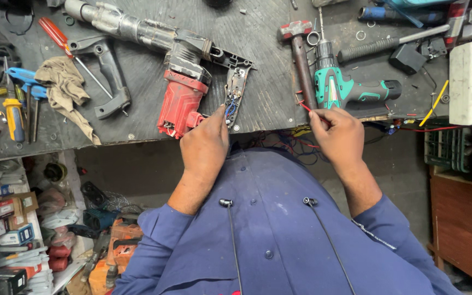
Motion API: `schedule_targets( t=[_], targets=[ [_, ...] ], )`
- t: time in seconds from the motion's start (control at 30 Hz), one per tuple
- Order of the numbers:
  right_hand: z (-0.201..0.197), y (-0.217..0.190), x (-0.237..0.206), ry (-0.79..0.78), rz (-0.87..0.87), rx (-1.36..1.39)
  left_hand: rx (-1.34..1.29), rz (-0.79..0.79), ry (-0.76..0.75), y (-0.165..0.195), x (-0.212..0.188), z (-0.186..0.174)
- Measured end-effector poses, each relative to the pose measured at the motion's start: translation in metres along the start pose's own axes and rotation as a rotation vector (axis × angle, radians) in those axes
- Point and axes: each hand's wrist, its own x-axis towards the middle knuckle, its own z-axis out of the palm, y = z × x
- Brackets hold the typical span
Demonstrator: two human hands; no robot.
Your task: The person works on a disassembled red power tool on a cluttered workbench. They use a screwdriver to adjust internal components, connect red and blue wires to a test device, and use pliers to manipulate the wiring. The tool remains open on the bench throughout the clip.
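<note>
From the head camera, a red and grey hammer drill (178, 71) lies taken apart on the dark table (258, 82), its open handle (236, 90) showing blue wires. The left hand (206, 145) rests curled at that handle. The right hand (337, 134) pinches a thin red wire (304, 106) beside a green drill (345, 87). Small boxes fill the shelf (6, 218) at near left.

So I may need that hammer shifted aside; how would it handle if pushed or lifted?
The hammer looks head-heavy: a chunky metal head on a slim handle, so it would probably tip headward when lifted. Lying flat on the workbench, it seems likelier to pivot than roll.
</note>
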Motion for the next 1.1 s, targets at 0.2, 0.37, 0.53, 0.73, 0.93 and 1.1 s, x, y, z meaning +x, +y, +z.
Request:
schedule_targets(
  t=[0.2,0.37,0.53,0.73,0.93,1.1],
  targets=[
    [0.007,0.0,0.006,0.094,-0.077,0.013,-0.016,0.018,0.016,0.001,0.0,0.0],
    [0.011,-0.002,0.007,0.102,-0.098,-0.013,-0.013,-0.008,-0.008,0.001,-0.001,-0.001],
    [0.011,-0.001,0.007,0.076,-0.1,-0.038,-0.023,-0.008,-0.016,0.001,-0.001,-0.001],
    [0.014,0.004,0.006,0.026,-0.082,-0.066,-0.02,-0.004,-0.014,0.0,-0.002,0.0],
    [0.016,0.008,0.006,0.006,-0.081,-0.074,-0.019,-0.019,-0.031,0.0,-0.002,0.002],
    [0.015,0.009,0.005,-0.018,-0.085,-0.035,0.001,-0.012,-0.023,-0.001,-0.003,0.002]
  ],
)
